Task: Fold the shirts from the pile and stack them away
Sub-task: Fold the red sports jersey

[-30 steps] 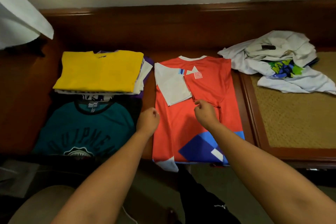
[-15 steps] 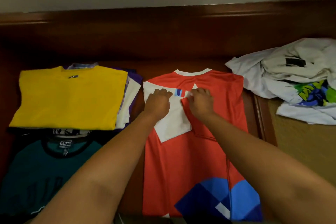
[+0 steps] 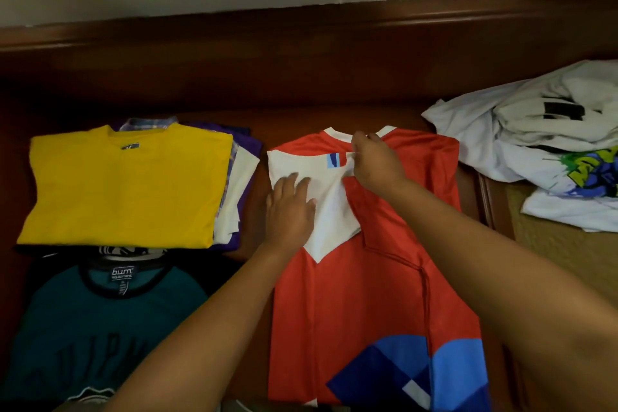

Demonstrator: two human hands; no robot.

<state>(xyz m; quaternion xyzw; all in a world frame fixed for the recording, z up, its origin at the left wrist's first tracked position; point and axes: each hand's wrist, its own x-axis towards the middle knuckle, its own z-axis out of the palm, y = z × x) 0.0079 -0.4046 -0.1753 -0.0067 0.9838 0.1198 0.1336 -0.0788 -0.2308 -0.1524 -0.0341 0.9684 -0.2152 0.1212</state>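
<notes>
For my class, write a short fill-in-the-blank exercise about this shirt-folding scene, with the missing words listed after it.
1. The left hand lies flat on the shirt's ____ sleeve.
2. The right hand pinches the red shirt near its ____.
3. The top of the folded stack is a ____ shirt.
4. The unfolded pile lies to the ____ of the red shirt.

Missing words: white; collar; yellow; right

The folded stack [image 3: 127, 184] lies left of the flat shirt [image 3: 364, 294], the pile [image 3: 535, 144] right.
</notes>
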